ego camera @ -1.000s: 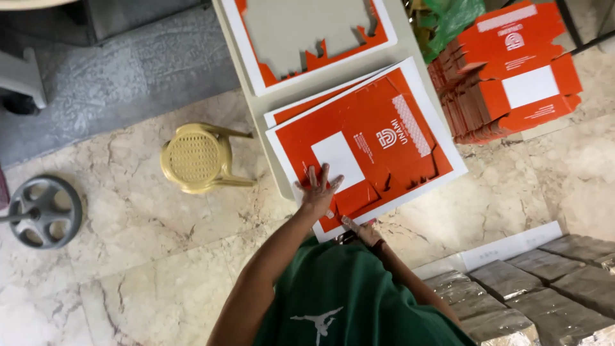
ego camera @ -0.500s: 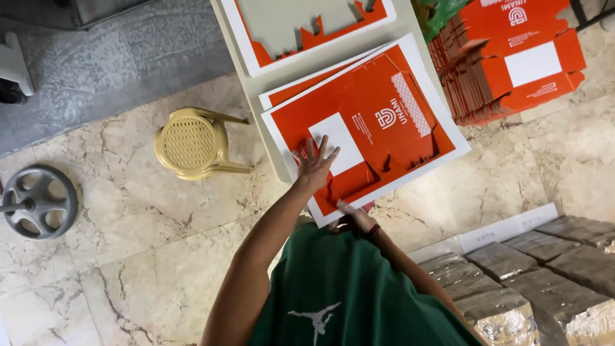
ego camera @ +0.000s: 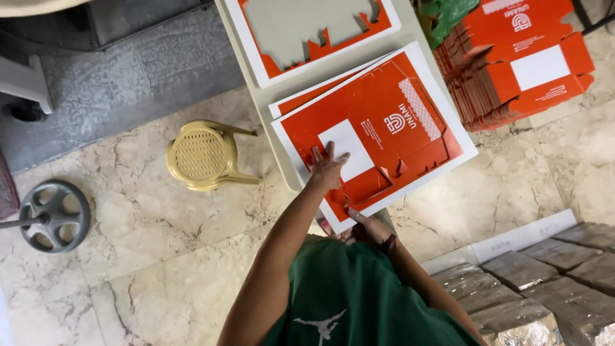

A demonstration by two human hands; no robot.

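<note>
A flat orange and white die-cut cardboard sheet point(ego camera: 391, 122) lies on top of a small pile on the pale table point(ego camera: 251, 90). My left hand point(ego camera: 327, 168) rests flat on the sheet's near left part with its fingers spread. At the sheet's near edge, my right hand point(ego camera: 356, 223) pinches the orange cut-out piece, a dark band on its wrist. My green shirt point(ego camera: 359, 295) fills the lower middle of the view.
Farther along the table lies another sheet point(ego camera: 256, 45) with its middle cut out. A stack of folded orange boxes point(ego camera: 519, 64) stands at the upper right. A yellow plastic stool point(ego camera: 202, 154) and a grey wheel-shaped base point(ego camera: 54, 214) are on the marble floor. Wrapped grey bundles point(ego camera: 551, 275) sit at the lower right.
My left hand stays pressed on the sheet and has slid slightly. My right hand remains at the near edge. The view has shifted a little.
</note>
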